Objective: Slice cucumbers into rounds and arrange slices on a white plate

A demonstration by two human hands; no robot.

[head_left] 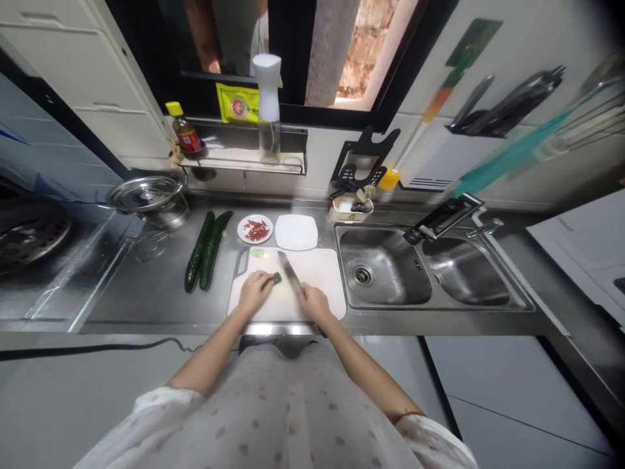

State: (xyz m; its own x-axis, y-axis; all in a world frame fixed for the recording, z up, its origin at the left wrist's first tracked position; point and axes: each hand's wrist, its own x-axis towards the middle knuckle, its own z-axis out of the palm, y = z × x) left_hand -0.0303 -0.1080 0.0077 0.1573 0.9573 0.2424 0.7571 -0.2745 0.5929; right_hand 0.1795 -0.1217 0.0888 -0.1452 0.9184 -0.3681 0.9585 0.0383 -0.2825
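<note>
On the white cutting board [319, 264] my right hand [314, 303] grips a kitchen knife [289, 269], its blade pointing away from me and to the left. My left hand [256, 291] is closed on a short dark green piece of cucumber [277, 278], just left of the blade. Pale cucumber slices [258, 253] lie at the board's upper left corner. Two whole cucumbers [208, 251] rest on the steel counter left of the board. Behind the board stand a plate of chopped red bits [256, 229] and a white square plate [296, 232].
A double sink [385, 267] with a black faucet [442, 218] adjoins the board on the right. A lidded steel pot [151, 198] stands at the back left. Above the counter, a wall shelf [234, 159] carries a sauce bottle [186, 133] and a spray bottle [268, 107].
</note>
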